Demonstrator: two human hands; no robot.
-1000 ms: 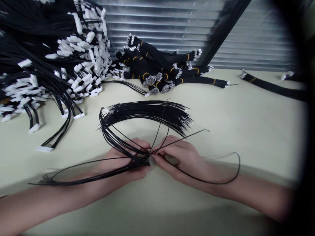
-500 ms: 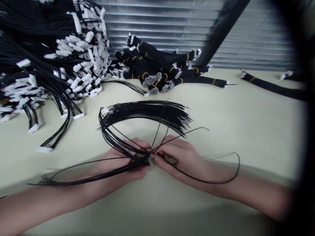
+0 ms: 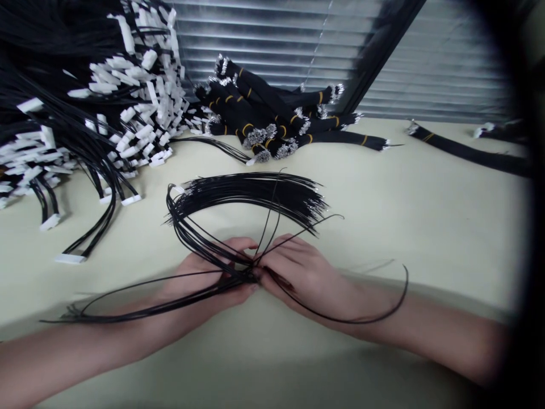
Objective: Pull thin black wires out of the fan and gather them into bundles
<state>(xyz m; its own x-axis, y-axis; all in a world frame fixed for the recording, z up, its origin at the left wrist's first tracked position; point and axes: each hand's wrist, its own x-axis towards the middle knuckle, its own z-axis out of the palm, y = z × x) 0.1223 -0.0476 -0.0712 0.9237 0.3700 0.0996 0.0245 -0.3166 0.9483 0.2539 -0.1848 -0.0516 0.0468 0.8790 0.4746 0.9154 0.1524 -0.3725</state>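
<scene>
Several thin black wires form a wire harness [image 3: 193, 236] that loops from a white connector [image 3: 177, 190] down to my hands. My left hand [image 3: 221, 272] is closed on the gathered wires, whose loose ends trail back over my left forearm. Fingertips of my right hand [image 3: 293, 272] pinch a black wire [image 3: 340, 321] right beside the left fingers; this wire curves out over my right wrist. Other single wires rise from between the hands. What sits between the fingertips is mostly hidden. Just beyond lies a loose bundle of cut black wires [image 3: 251, 190] with metal-tipped ends.
A large heap of black wires with white connectors [image 3: 140, 133] fills the left back. Black wire bundles with yellow bands [image 3: 272, 111] are piled before the window blinds [image 3: 255, 34]. Another banded bundle [image 3: 464, 150] lies at the right on the pale table [image 3: 451, 227].
My right hand has turned slightly and pressed closer to the left fingertips, and the wires standing up from it have swung a little left. The whole view has shifted slightly.
</scene>
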